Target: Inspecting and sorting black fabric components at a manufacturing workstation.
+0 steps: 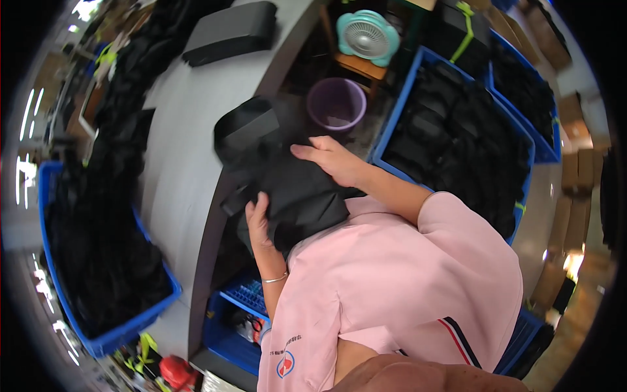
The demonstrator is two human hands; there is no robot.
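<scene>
A black fabric bag (304,196), soft and partly blurred, is held against my front beside the table edge. Its upper part, a boxy section with a grey panel (253,134), leans over that edge. My left hand (258,221) grips the bag's left side, its thumb and fingertips showing and the rest behind the fabric. On the other side my right hand (330,159) holds the bag near its top right, fingers pointing left across it. A bracelet circles my left wrist.
The grey table (176,150) carries a dark boxy case (232,31) at its far end. Blue crates full of black goods stand left (130,333) and right (408,81). Beyond the bag are a purple bucket (336,104) and a teal fan (368,36). A blue basket (228,340) sits under the table.
</scene>
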